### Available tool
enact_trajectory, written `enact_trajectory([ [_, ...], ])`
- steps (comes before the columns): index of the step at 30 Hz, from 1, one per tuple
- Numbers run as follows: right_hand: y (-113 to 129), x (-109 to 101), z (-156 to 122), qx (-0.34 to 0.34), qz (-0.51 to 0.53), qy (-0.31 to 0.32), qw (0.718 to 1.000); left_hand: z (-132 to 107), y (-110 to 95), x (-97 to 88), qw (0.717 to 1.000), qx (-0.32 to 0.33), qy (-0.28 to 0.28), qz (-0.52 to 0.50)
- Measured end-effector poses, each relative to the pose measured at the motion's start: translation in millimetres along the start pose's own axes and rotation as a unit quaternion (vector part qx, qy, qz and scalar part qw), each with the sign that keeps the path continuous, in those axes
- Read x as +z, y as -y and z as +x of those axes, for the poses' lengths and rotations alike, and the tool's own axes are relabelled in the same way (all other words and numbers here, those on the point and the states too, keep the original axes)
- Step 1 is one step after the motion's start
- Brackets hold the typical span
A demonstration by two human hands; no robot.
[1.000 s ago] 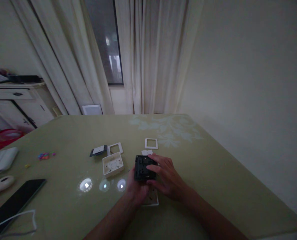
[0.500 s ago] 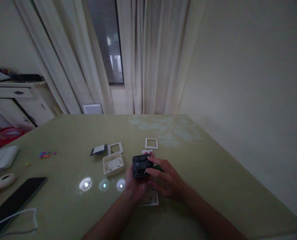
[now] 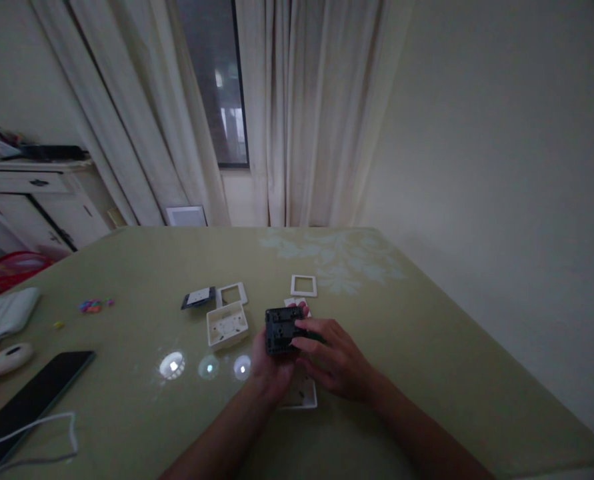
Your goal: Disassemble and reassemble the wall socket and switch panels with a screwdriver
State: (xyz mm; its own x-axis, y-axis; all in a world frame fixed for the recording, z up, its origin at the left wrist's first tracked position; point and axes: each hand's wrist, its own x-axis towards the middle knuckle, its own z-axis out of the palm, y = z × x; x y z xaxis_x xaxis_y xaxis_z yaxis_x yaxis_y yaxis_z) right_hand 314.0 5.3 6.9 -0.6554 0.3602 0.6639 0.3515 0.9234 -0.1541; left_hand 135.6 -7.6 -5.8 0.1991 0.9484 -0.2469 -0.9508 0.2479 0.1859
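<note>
A person's bare hands meet over a table, holding a black module (image 3: 278, 332), a squarish block of what looks like hard plastic with a matte face broken by small ridges and recesses. The left hand (image 3: 271, 377) cups it from below, fingers clamped around it and mostly hidden beneath. The right hand (image 3: 337, 353) reaches in from the side, two fingers spread slightly apart with their tips at the module's right edge; whether they grip it I cannot tell. Below the hands, and partly covered by them, lies a shallow white box (image 3: 307, 406). To the left sits an off-white open box (image 3: 227, 342), square with thin walls and holes in its floor. Just behind it are a flat white frame (image 3: 243, 293) and a dark plate with a pale panel (image 3: 199, 297). Beyond the module are small white pieces (image 3: 290, 302) and a second square frame (image 3: 303, 294). The table (image 3: 427, 360) is pale green and glossy, mirroring round lights, with a frosted leaf pattern toward its far edge. At left lie bright little beads (image 3: 93, 307), a dark, flat slab like a phone (image 3: 37, 393) and a looping white cable (image 3: 73, 427). Behind, cream curtains (image 3: 321, 120) hang in soft folds beside a dark window (image 3: 219, 87), with a whitish cabinet (image 3: 64, 203) at left and a plain wall (image 3: 501, 167) at right.
</note>
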Motion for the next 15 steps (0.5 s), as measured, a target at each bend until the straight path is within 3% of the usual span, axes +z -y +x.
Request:
enact_trajectory([
  [15,3,2,1,-0.012,-0.016,-0.027,0.999,1,2,-7.9,1.000,-0.009,0.027,0.014],
])
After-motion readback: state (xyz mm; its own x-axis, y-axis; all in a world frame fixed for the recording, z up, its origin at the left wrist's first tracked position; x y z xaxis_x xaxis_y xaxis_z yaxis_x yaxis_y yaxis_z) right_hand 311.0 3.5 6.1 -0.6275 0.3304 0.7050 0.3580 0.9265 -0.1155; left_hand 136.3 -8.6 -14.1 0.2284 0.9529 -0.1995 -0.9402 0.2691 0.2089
